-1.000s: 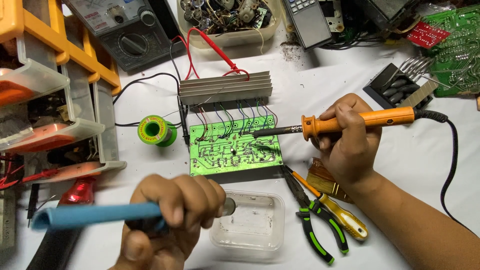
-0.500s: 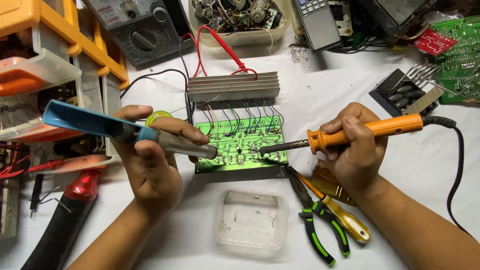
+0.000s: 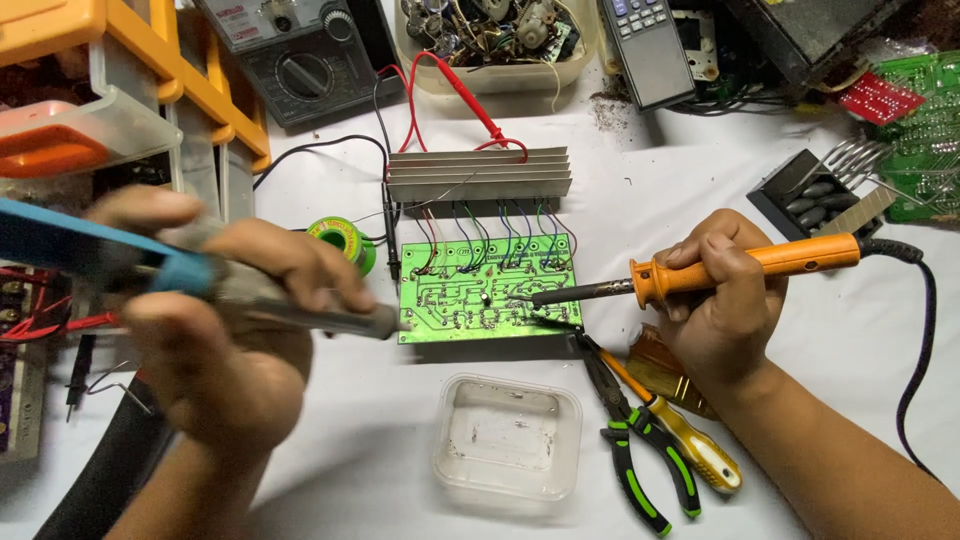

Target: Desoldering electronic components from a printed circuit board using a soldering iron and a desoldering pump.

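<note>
Soldering and desoldering tools over a bright green rectangular circuit board [image 3: 487, 290].

Orange-handled soldering iron [image 3: 700, 275] held near level from 3 o'clock, dark metal tip touching board's right half. Blue-barrelled desoldering pump [image 3: 190, 272] with grey metal nose, motion-blurred, angled in from 9 o'clock, nozzle at board's left edge. Board flat, copper side up, wired to finned aluminium heatsink [image 3: 478, 174] at 12 o'clock.

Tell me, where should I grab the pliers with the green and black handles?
Probably by the two rubbery handles, coming from the near edge of the table. The pliers lie flat with the handles splayed toward you, while the metal tip points up under the circuit board, close to the soldering iron.
</note>
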